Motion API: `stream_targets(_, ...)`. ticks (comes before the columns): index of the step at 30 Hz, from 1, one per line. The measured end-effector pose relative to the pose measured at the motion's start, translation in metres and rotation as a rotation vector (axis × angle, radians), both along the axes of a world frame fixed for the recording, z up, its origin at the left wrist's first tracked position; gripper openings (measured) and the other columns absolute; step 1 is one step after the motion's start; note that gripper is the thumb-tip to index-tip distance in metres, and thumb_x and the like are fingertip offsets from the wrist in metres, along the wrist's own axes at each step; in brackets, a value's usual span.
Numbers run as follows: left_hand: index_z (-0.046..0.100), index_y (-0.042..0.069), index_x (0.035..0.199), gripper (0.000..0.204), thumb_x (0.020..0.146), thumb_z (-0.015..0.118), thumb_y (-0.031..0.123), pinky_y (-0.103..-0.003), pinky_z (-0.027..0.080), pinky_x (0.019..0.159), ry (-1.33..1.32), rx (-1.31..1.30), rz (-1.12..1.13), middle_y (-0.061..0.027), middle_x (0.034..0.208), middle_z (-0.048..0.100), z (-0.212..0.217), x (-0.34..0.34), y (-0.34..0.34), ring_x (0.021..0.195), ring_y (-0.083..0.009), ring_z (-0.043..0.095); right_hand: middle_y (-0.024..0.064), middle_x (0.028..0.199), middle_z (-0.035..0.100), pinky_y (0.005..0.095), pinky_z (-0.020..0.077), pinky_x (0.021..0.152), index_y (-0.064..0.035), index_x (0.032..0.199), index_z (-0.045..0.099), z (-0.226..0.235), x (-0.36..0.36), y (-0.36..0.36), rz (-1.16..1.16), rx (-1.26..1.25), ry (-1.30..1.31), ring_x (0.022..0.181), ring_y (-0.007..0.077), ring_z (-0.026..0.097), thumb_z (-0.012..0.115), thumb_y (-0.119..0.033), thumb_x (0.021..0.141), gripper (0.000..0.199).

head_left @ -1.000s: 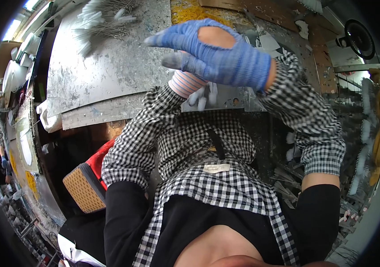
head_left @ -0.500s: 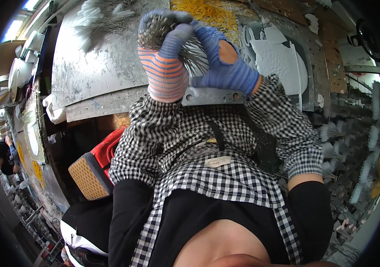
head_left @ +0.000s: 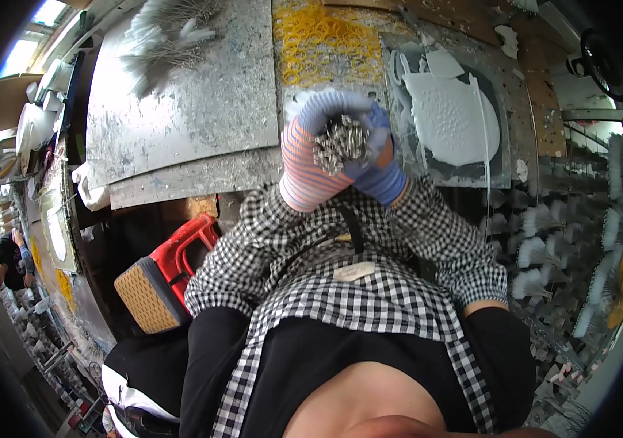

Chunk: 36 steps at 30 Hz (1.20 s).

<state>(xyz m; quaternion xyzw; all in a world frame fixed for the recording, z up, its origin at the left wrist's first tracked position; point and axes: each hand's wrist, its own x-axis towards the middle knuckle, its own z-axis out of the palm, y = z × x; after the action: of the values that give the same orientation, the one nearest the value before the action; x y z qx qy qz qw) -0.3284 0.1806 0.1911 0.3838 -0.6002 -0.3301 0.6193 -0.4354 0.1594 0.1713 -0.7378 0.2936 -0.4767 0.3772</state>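
Both my gloved hands are wrapped around one bundle of thin metal wire stems [head_left: 342, 144], just over the near edge of the table. The bundle's clustered ends point up toward me, and its lower part is hidden by the hands. My left hand [head_left: 308, 157], in a striped orange, pink and blue glove, curls around its left and far side. Pressed against its right side is my right hand [head_left: 383, 164], in a blue glove with a hole. Beyond them, several yellow rings [head_left: 330, 44] lie on the table.
A grey metal sheet [head_left: 187, 109] covers the left of the table, with white-bristled wire brushes [head_left: 169, 40] on it. At the right is a tray of white paste [head_left: 454, 120]. A red stool [head_left: 187, 248] stands below left. More white brushes [head_left: 538, 241] hang or stand at right.
Both hands have come nearer to my body with the bundle and moved together. The bundle has tipped, so its ends now face up; the right hand has closed in around it.
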Motion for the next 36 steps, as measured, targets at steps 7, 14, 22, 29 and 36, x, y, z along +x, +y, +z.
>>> stream_targets(7,0.064,0.004,0.104,0.023,0.086,0.077,0.000,-0.024,0.053,0.076,0.015,0.033,0.070,-0.0016,0.091,0.069,0.010,-0.011,0.001,0.082,-0.0077,0.063,0.0061,0.115,0.061,0.0340,0.0491,0.095,-0.0044,0.123,0.056,-0.041,-0.004,0.003,0.224,0.594,-0.415,0.108,0.0204,0.060,0.066,-0.012,0.090,0.035)
stream_targets(14,0.066,0.003,0.103,0.022,0.086,0.079,0.008,-0.027,0.055,0.076,0.074,0.205,0.023,-0.0058,0.090,0.073,0.009,0.008,-0.023,0.083,-0.0106,0.068,0.0166,0.140,0.056,0.0404,0.0405,0.115,-0.0080,0.149,0.044,0.089,-0.068,-0.035,0.114,-0.074,0.351,0.131,0.0291,0.054,0.073,-0.015,0.086,0.070)
stream_targets(22,0.063,0.005,0.113,0.026,0.091,0.071,0.018,-0.032,0.055,0.076,-0.754,-0.224,0.193,-0.0101,0.093,0.071,-0.034,-0.003,-0.034,0.084,-0.0193,0.070,0.0167,0.130,0.063,0.0459,0.0466,0.107,-0.0129,0.142,0.054,0.122,0.020,-0.055,0.383,0.042,1.152,0.120,0.0328,0.062,0.051,-0.069,0.092,0.075)
stream_targets(29,0.063,0.005,0.111,0.024,0.094,0.067,0.022,-0.034,0.055,0.080,-0.502,-0.078,0.200,-0.0092,0.092,0.070,-0.026,0.006,-0.018,0.084,-0.0201,0.069,0.0141,0.126,0.067,0.0471,0.0432,0.110,-0.0102,0.138,0.058,0.099,0.026,-0.051,0.396,-0.487,1.020,0.122,0.0308,0.060,0.046,-0.077,0.091,0.083)
stream_targets(36,0.063,0.005,0.108,0.025,0.096,0.064,0.026,-0.036,0.054,0.083,-0.267,0.076,0.195,-0.0084,0.090,0.069,-0.017,0.025,0.001,0.085,-0.0210,0.068,0.0143,0.124,0.067,0.0455,0.0444,0.108,-0.0125,0.135,0.061,0.126,0.039,-0.035,0.260,-0.849,0.620,0.121,0.0301,0.060,0.044,-0.076,0.092,0.079)
